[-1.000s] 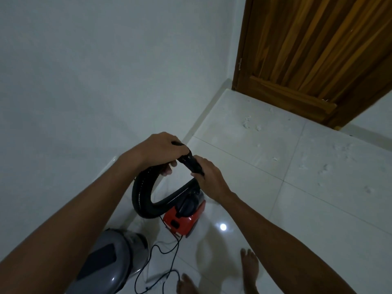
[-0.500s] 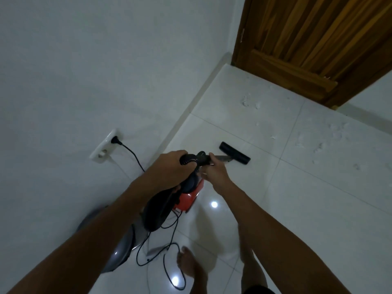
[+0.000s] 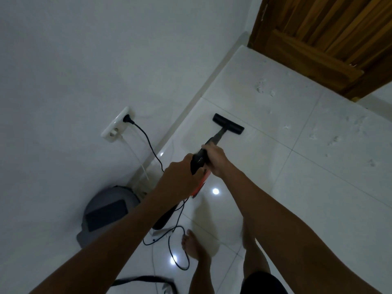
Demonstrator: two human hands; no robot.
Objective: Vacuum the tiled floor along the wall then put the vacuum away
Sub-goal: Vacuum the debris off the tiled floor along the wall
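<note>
Both hands on the vacuum's wand. Left hand [image 3: 180, 177] wraps the rear of the black handle [image 3: 198, 162], fingers curled under it; right hand [image 3: 214, 159] grips just ahead, fingers closed round the tube where it narrows. Two-handed hold reads as steering: rear hand to push, front hand to aim.

Largest first. White wall [image 3: 74, 60] fills the left; glossy tiled floor [image 3: 297, 187] runs along its base to a wooden door [image 3: 328, 28] at the far end. Grey rounded appliance [image 3: 108, 211] sits against the wall near the person's feet, what it is unclear. Vacuum body [image 3: 198, 188] shows only as an orange-red sliver under the left wrist, mostly hidden by the arms. Black hose [image 3: 165, 219] trails below the left forearm.

Power cord [image 3: 148, 143] runs from a wall socket [image 3: 117, 126] down to the floor and loops by a bare foot [image 3: 194, 245]. Slack lies close to the feet; likely trip risk.

Floor nozzle [image 3: 228, 124]: flat black bar, crosswise on a short dark neck, resting on the tile close to the skirting, not touching it. Placed there probably to start the strip along the wall.

Pale dusty specks [image 3: 263, 88] scatter on the tiles beyond the nozzle toward the door, well apart from it. Judged early in the vacuuming.
</note>
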